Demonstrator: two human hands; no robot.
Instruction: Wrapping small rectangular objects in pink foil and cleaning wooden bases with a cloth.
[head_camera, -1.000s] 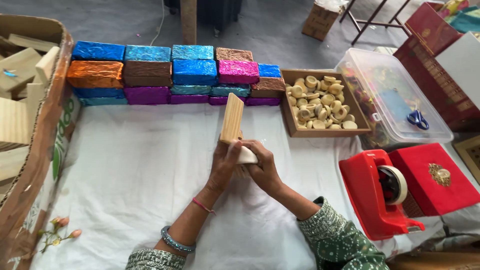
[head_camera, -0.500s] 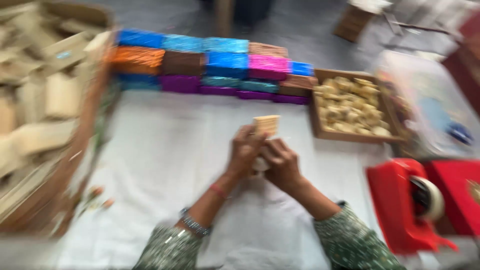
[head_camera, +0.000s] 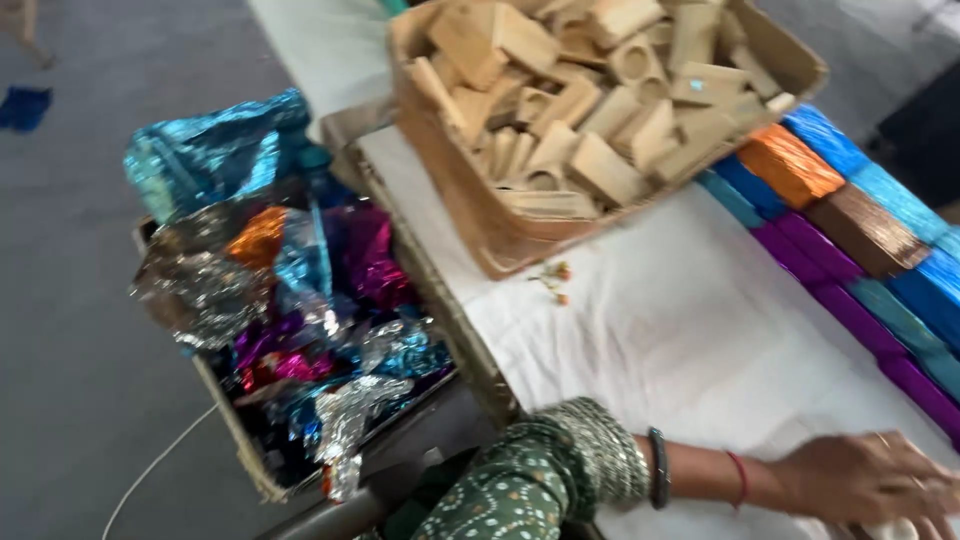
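My head is turned to the side, so the view takes in the near end of the table and the floor beside it, a little blurred.

My left hand (head_camera: 865, 480) lies low at the right edge, palm down on the white cloth (head_camera: 680, 330), fingers spread over a small pale thing (head_camera: 890, 528) that barely shows at the bottom edge. I cannot tell whether the hand is gripping it or only resting on it, nor what it is. On that wrist sit a thin red thread (head_camera: 738, 478) and a dark bangle (head_camera: 657, 467), then a stack of green bangles (head_camera: 600, 450) against my green dotted sleeve (head_camera: 500, 495). My right hand is outside the picture.

Beyond the hand, along the right side of the cloth, runs a row of foil-wrapped blocks (head_camera: 850, 230), orange, brown, blue, teal and purple, packed side by side in layers.

At the top stands a cardboard box (head_camera: 480, 215) heaped with bare wooden blocks (head_camera: 580, 100), some solid, some hollowed. A small sprig with pinkish buds (head_camera: 553, 280) lies on the cloth just below the box.

Left of the table, lower down, a shallow tray (head_camera: 240, 445) is full of crumpled foil sheets (head_camera: 290, 290), blue, orange, magenta and silver. A white cord (head_camera: 160, 460) trails across the grey floor (head_camera: 70, 300) near it.
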